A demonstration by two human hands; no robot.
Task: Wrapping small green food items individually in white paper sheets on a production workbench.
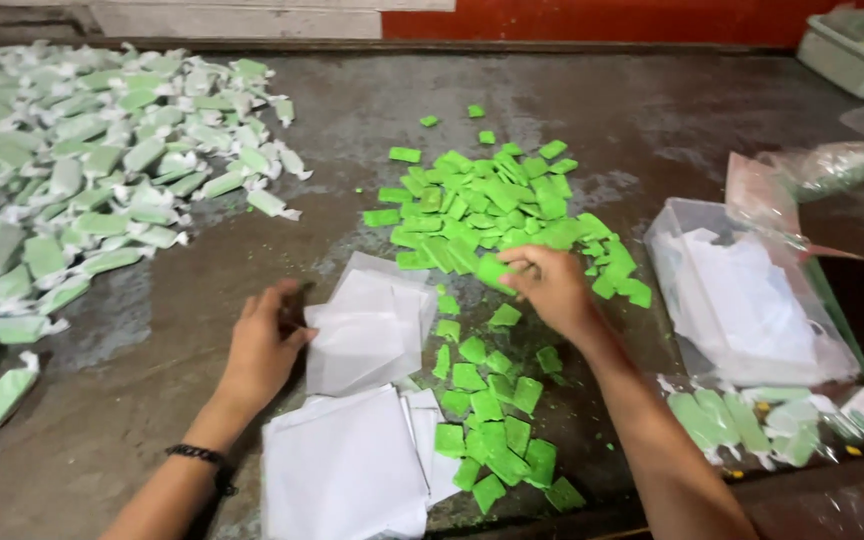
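The right hand (pixel 550 285) has its fingertips pinched together on a bright green candy piece (pixel 493 270) at the near edge of the heap of green pieces (pixel 492 205) in the middle of the dark surface (pixel 352 120). The left hand (pixel 262 345) lies flat with fingers loosely apart, its fingertips touching a small stack of translucent white wrappers (pixel 367 325), gripping nothing; a bigger stack of white paper sheets (pixel 347 470) sits just beside it, nearer the front edge. Wrapped pale-green candies (pixel 82 170) are piled far left, and a clear plastic bag of wrappers (pixel 742 300) lies to the right.
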